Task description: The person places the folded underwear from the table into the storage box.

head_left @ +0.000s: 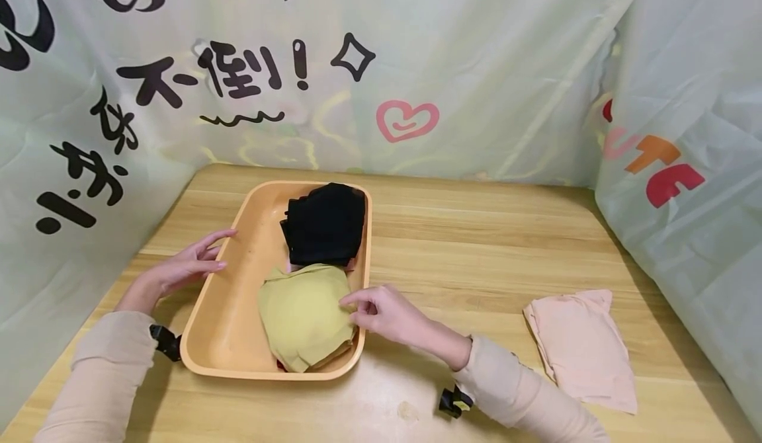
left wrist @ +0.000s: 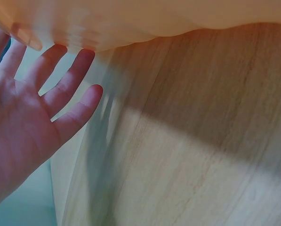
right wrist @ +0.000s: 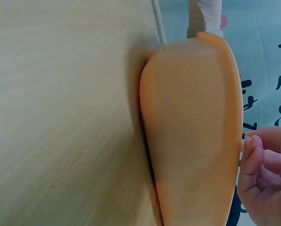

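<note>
An orange plastic basin [head_left: 235, 311] sits on the table. Along its right side lie a folded black cloth [head_left: 326, 225] at the back and a folded yellow cloth [head_left: 306, 314] in front. My left hand [head_left: 187, 264] is at the basin's left side, its spread fingers touching the outer wall, as the left wrist view also shows. My right hand [head_left: 387, 311] is over the right rim with loosely bent fingers; the fingertips are at the yellow cloth's edge. In the right wrist view the basin's outer wall [right wrist: 192, 132] hides the cloths.
A folded pale pink cloth [head_left: 583, 350] lies on the wooden table [head_left: 476, 244] to the right. Printed fabric sheets [head_left: 494, 66] hang around the back and both sides. A bit of dark or red material shows beneath the yellow cloth.
</note>
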Action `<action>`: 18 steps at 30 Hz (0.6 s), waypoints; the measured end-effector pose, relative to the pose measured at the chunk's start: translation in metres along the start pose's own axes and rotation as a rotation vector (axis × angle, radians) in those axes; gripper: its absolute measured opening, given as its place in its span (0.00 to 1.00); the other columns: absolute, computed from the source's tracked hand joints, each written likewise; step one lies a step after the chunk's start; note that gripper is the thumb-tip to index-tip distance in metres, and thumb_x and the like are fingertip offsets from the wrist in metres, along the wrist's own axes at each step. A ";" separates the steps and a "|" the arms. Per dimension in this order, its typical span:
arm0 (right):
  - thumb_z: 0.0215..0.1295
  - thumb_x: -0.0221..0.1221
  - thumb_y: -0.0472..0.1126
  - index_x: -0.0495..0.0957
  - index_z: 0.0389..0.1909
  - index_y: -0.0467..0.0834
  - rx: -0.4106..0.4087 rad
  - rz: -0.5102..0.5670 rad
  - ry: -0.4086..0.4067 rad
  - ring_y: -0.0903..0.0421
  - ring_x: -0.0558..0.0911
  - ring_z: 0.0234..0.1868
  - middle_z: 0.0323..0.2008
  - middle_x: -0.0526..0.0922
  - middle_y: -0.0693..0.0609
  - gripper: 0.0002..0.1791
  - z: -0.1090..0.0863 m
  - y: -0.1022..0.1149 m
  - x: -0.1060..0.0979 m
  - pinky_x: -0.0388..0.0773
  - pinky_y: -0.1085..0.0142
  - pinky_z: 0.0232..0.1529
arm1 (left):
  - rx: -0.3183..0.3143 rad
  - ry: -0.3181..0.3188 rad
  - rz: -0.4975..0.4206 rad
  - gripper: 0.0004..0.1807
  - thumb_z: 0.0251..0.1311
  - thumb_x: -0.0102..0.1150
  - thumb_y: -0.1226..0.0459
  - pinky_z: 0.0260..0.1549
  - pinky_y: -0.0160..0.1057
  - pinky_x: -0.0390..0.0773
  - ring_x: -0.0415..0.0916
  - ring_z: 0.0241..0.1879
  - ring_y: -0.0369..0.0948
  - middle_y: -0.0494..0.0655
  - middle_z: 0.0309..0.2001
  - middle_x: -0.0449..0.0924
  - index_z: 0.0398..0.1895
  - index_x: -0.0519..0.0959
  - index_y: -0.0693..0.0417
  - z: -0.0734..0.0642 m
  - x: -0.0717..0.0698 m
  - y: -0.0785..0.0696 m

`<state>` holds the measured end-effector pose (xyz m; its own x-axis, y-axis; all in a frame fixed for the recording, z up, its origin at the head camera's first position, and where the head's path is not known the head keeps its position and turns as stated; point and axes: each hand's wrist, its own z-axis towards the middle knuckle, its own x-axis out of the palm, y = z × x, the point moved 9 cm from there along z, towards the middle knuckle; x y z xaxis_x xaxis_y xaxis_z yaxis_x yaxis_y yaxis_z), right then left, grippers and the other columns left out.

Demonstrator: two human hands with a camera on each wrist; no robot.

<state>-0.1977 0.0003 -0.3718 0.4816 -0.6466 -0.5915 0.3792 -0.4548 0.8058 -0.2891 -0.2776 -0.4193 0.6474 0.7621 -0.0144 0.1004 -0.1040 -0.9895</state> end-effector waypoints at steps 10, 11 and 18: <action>0.59 0.53 0.30 0.72 0.53 0.34 0.013 0.061 -0.050 0.66 0.69 0.17 0.22 0.76 0.49 0.19 -0.009 -0.004 -0.013 0.68 0.73 0.19 | 0.011 0.022 -0.030 0.31 0.63 0.44 0.73 0.41 0.39 0.77 0.75 0.45 0.38 0.35 0.52 0.72 0.64 0.55 0.35 -0.001 0.001 0.000; 0.60 0.53 0.31 0.72 0.54 0.34 0.018 0.066 -0.052 0.65 0.70 0.17 0.22 0.76 0.49 0.19 -0.010 -0.005 -0.013 0.69 0.73 0.20 | 0.009 0.018 -0.028 0.31 0.63 0.45 0.73 0.41 0.39 0.77 0.75 0.45 0.38 0.35 0.52 0.71 0.64 0.55 0.35 -0.001 0.001 0.000; 0.60 0.53 0.32 0.72 0.54 0.34 0.047 0.074 -0.090 0.61 0.73 0.22 0.23 0.78 0.46 0.20 -0.024 -0.009 -0.025 0.72 0.71 0.22 | -0.018 -0.018 0.008 0.31 0.63 0.46 0.71 0.41 0.39 0.77 0.74 0.46 0.37 0.32 0.53 0.69 0.66 0.54 0.37 -0.001 -0.002 0.003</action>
<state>-0.1948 0.0353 -0.3650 0.4335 -0.7305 -0.5278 0.3071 -0.4308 0.8486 -0.2892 -0.2803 -0.4223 0.6346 0.7724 -0.0248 0.1089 -0.1211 -0.9866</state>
